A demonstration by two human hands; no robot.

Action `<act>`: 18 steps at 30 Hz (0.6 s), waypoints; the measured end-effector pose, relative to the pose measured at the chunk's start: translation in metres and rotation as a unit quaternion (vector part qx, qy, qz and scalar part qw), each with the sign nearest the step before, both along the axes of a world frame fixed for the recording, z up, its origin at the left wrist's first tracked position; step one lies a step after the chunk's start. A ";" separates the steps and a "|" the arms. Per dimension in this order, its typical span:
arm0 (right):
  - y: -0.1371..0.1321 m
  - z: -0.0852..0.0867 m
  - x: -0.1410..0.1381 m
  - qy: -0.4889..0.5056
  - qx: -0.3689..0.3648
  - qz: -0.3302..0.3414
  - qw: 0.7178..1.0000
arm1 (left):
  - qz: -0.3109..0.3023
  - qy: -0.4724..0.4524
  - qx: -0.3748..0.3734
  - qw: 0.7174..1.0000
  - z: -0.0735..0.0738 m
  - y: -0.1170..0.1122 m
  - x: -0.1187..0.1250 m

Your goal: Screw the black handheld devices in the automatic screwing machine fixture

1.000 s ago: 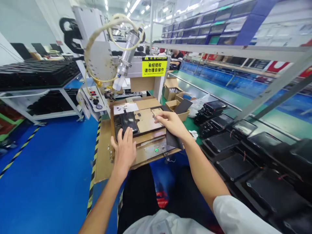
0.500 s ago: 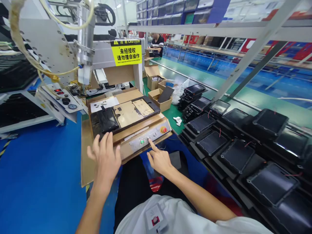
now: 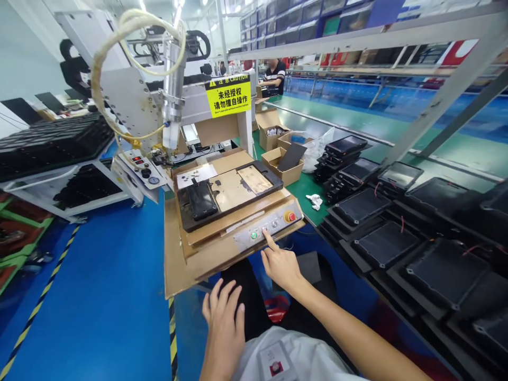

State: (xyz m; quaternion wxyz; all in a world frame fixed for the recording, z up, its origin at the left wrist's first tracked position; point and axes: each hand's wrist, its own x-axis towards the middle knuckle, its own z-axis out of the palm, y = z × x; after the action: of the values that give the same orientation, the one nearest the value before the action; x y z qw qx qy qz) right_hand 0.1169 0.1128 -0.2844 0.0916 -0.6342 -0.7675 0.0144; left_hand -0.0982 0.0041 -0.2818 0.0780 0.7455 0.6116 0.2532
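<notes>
My right hand [image 3: 282, 267] stretches its index finger onto a button [image 3: 264, 231] on the metal control panel [image 3: 244, 239]. Its other fingers are curled and hold nothing. Left of that fingertip a green-lit button [image 3: 254, 235] shows. My left hand [image 3: 225, 317] hangs over my lap in front of the machine, fingers spread and holding nothing. Behind the panel, a black rectangular housing [image 3: 201, 200] lies at the left end of a dark fixture tray [image 3: 238, 210]. The dispensing head [image 3: 173, 95] of the machine stands above and behind the tray.
A red emergency stop [image 3: 291, 217] sits at the panel's right end. Black flat parts with red wires [image 3: 359, 205] cover the right side. Cardboard boxes [image 3: 283, 164] and crumpled tissue [image 3: 315, 201] lie on the green bench. Further back, a person [image 3: 273, 76] is seated.
My left hand has drawn back from the housing at the tray's front edge to above my lap. My right index finger stays on the panel button. The camera view has turned left.
</notes>
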 end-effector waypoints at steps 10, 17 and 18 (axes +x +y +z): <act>-0.009 -0.002 -0.004 0.026 0.027 -0.011 0.999 | -0.130 -0.111 -0.134 0.976 0.006 -0.004 0.019; -0.024 -0.002 0.003 0.257 -0.014 -0.056 0.965 | -0.149 -0.251 -0.309 0.905 -0.001 0.008 0.023; -0.024 0.000 0.003 0.323 -0.020 -0.071 0.944 | -0.144 -0.280 -0.326 0.891 -0.002 0.012 0.023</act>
State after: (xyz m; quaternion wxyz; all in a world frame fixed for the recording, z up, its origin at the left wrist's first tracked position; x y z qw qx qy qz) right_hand 0.1196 0.0892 -0.2845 0.3225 -0.6499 -0.6496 0.2270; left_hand -0.0751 0.0164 -0.2842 0.5203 0.6565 0.4981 0.2240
